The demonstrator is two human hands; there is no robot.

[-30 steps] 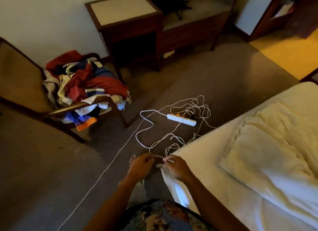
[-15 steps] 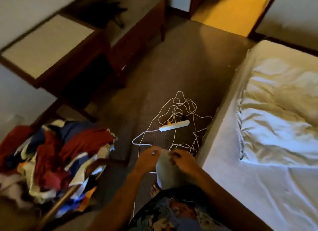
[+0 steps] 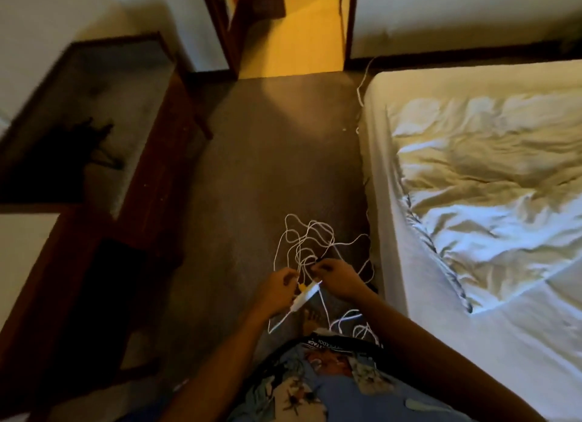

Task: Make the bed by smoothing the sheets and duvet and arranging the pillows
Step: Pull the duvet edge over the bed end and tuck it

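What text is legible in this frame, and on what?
Waistband of the person's shorts: white print, seen upside down and blurred; a fragment looks like "TACK", the rest unreadable.
Power strip between the hands: no readable marking.
Nothing else carries text.

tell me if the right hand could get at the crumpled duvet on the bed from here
Probably yes. The right hand is on the bed's side, and nothing stands between it and the crumpled duvet. But it seems to be pinching the white cords, so it would have to let go first.
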